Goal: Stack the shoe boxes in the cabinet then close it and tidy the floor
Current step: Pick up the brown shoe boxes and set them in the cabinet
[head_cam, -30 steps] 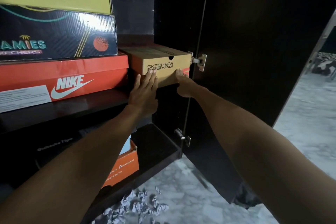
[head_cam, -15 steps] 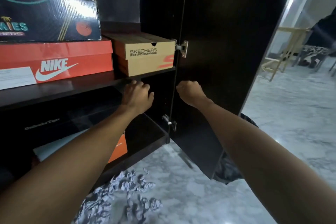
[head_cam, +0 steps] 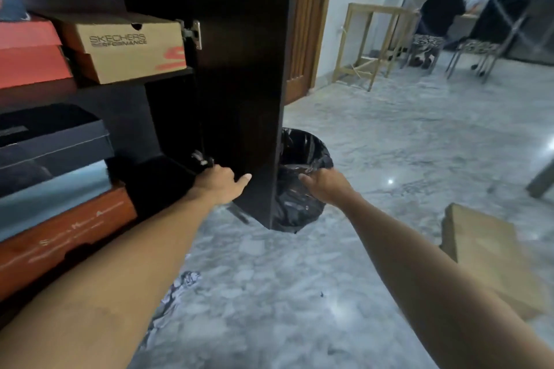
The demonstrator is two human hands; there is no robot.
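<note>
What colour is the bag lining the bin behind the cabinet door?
Glossy black. The bin bag shows best, and only, in the head view, partly hidden by the cabinet door.

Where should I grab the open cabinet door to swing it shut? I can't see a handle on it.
Take the cabinet door by its free vertical edge, low down, coming from the front. No handle shows, and that edge stands farthest from the hinges, beside the left hand.

Black-lined bin (head_cam: 302, 159), wooden table frame (head_cam: 371, 39), seated person (head_cam: 440, 15).
</note>
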